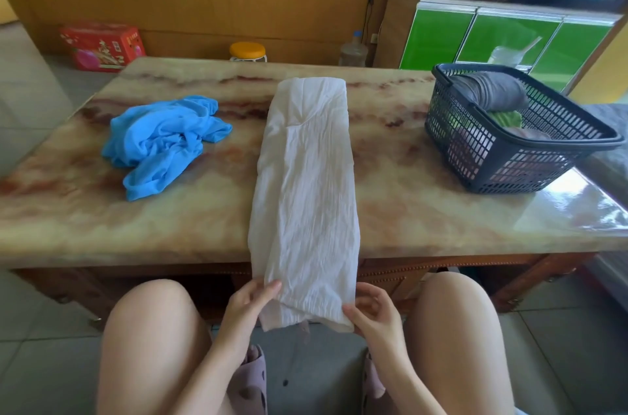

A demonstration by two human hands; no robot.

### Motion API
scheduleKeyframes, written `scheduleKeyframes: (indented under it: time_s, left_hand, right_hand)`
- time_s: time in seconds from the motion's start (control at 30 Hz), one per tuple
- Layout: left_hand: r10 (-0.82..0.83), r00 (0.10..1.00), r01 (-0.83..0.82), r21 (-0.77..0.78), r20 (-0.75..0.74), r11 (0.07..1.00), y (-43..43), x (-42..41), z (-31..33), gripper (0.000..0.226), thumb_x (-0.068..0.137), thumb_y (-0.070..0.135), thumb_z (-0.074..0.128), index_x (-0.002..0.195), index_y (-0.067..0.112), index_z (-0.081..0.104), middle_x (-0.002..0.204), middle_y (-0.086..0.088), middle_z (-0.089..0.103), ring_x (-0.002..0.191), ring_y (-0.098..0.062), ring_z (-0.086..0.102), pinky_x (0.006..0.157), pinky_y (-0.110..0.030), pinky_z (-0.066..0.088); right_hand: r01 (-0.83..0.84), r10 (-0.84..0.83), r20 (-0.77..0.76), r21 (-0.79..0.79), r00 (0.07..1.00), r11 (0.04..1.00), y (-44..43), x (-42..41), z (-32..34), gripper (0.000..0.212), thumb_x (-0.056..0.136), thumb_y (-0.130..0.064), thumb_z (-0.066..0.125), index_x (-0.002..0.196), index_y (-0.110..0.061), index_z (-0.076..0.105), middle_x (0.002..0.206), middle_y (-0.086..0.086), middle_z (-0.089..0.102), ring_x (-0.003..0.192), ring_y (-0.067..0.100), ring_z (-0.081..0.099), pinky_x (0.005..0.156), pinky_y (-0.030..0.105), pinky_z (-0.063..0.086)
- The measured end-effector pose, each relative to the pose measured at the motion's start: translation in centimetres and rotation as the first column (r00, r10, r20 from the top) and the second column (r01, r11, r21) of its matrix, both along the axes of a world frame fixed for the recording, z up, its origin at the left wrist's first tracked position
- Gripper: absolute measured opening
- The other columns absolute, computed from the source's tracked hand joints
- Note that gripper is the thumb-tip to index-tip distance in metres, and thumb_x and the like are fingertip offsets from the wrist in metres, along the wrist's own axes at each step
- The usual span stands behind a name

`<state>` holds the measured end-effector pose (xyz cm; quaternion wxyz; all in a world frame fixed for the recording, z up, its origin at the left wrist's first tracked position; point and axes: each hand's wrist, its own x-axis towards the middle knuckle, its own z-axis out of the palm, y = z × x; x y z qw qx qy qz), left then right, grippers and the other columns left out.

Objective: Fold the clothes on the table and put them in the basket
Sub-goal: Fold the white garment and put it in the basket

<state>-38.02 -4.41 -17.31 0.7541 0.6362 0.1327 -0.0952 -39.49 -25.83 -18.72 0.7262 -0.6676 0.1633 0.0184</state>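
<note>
A white crinkled garment (306, 183) lies folded into a long narrow strip down the middle of the marble table (424, 210), its near end hanging over the front edge. My left hand (249, 302) pinches the left corner of that hanging end, and my right hand (372, 312) pinches the right corner. A crumpled blue garment (163, 139) lies in a heap on the table's left side. At the right rear stands a dark plastic basket (503, 163) holding a rolled grey garment (489, 91) and other folded clothes.
My bare knees and slippers show below the table's front edge. Behind the table are a red box (102, 46), an orange-topped stool (247, 51), a water bottle (353, 52) and a green-fronted cabinet (503, 37).
</note>
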Motion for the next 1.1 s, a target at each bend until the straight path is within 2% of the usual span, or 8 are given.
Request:
scheduleKeyframes:
  time_s: [0.1, 0.27, 0.43, 0.57, 0.67, 0.87, 1.0, 1.1]
  left_hand:
    - [0.086, 0.994, -0.091, 0.085, 0.064, 0.992, -0.2, -0.4, 0.2, 0.058, 0.055, 0.053, 0.081, 0.095, 0.013, 0.069, 0.094, -0.006, 0.073, 0.096, -0.023, 0.067, 0.089, -0.039, 0.048]
    - [0.186, 0.966, -0.196, 0.038, 0.180, 0.980, -0.5, -0.9, 0.8, 0.047, 0.083, 0.005, 0.069, 0.121, 0.024, 0.049, 0.114, -0.006, 0.065, 0.106, -0.015, 0.064, 0.086, -0.028, 0.052]
    - [-0.005, 0.932, -0.108, 0.292, 0.362, 0.950, 0.5, -1.3, 2.2, 0.042, 0.074, 0.047, 0.063, 0.115, 0.038, 0.065, 0.132, 0.015, 0.051, 0.129, 0.001, 0.041, 0.107, -0.028, 0.032]
    - [-0.190, 0.956, 0.180, 0.064, 0.222, 0.982, 1.9, -1.6, 3.9, 0.054, 0.062, 0.055, 0.071, 0.112, 0.034, 0.070, 0.109, 0.004, 0.067, 0.112, -0.008, 0.056, 0.098, -0.025, 0.036]
    - [-0.349, 0.925, 0.349, 0.024, 0.152, 0.937, 3.5, -1.1, 4.5, 0.065, 0.058, 0.036, 0.073, 0.122, 0.033, 0.063, 0.074, -0.012, 0.046, 0.074, -0.028, 0.041, 0.077, -0.022, 0.035]
    - [-0.600, 0.788, 0.586, 0.136, 0.134, 0.799, 5.1, -0.3, 6.4, 0.078, 0.073, -0.023, 0.040, 0.140, 0.018, 0.041, 0.100, 0.005, 0.071, 0.103, -0.009, 0.064, 0.087, -0.015, 0.046]
    - [-0.551, 0.818, 0.502, 0.261, 0.167, 0.825, 4.8, 0.2, 6.7, 0.065, 0.084, -0.023, 0.047, 0.131, 0.021, 0.053, 0.128, 0.011, 0.061, 0.122, -0.009, 0.054, 0.098, -0.019, 0.044]
    - [-0.420, 0.881, 0.359, 0.270, 0.217, 0.894, 4.4, 0.8, 6.2, 0.057, 0.085, -0.018, 0.053, 0.114, 0.028, 0.068, 0.117, 0.010, 0.067, 0.114, -0.009, 0.060, 0.092, -0.017, 0.048]
  right_hand:
    - [-0.014, 0.021, 0.080, -0.091, 0.997, 0.996, -0.3, -0.3, 0.5, 0.047, 0.078, 0.000, 0.074, 0.117, -0.018, 0.054, 0.089, 0.016, 0.065, 0.068, 0.011, 0.068, 0.059, 0.020, 0.052]
    - [-0.132, 0.180, 0.229, -0.209, 0.957, 0.969, -0.5, -0.7, 1.6, 0.061, 0.083, 0.007, 0.066, 0.126, -0.034, 0.054, 0.117, 0.004, 0.059, 0.058, 0.009, 0.052, 0.061, 0.019, 0.046]
    - [-0.382, 0.512, 0.240, -0.432, 0.825, 0.817, -1.8, -0.8, 3.9, 0.071, 0.086, 0.017, 0.041, 0.114, -0.043, 0.066, 0.151, -0.032, 0.020, 0.062, 0.006, 0.045, 0.065, 0.015, 0.038]
    - [-0.458, 0.662, 0.166, -0.600, 0.731, 0.656, -2.6, -0.3, 5.2, 0.073, 0.083, 0.017, 0.044, 0.124, -0.041, 0.061, 0.153, -0.031, 0.012, 0.075, -0.004, 0.052, 0.074, 0.014, 0.041]
    - [-0.451, 0.688, 0.150, -0.653, 0.710, 0.608, -2.6, 0.3, 5.6, 0.069, 0.084, 0.018, 0.050, 0.127, -0.035, 0.059, 0.152, -0.031, 0.016, 0.087, -0.002, 0.058, 0.075, 0.020, 0.047]
    - [-0.327, 0.623, 0.251, -0.676, 0.740, 0.661, -2.6, 1.1, 6.2, 0.035, 0.083, 0.005, 0.063, 0.094, -0.026, 0.076, 0.138, -0.029, 0.046, 0.092, 0.004, 0.063, 0.077, 0.013, 0.046]
    - [-0.142, 0.559, 0.328, -0.757, 0.761, 0.638, -2.2, 1.9, 5.8, 0.015, 0.082, -0.032, 0.057, 0.082, -0.035, 0.071, 0.125, -0.033, 0.055, 0.102, 0.001, 0.045, 0.089, 0.033, 0.038]
    - [-0.185, 0.487, 0.288, -0.676, 0.824, 0.713, -2.2, 1.9, 5.5, 0.023, 0.085, -0.016, 0.068, 0.090, -0.038, 0.071, 0.127, -0.032, 0.052, 0.123, 0.004, 0.035, 0.099, 0.043, 0.038]
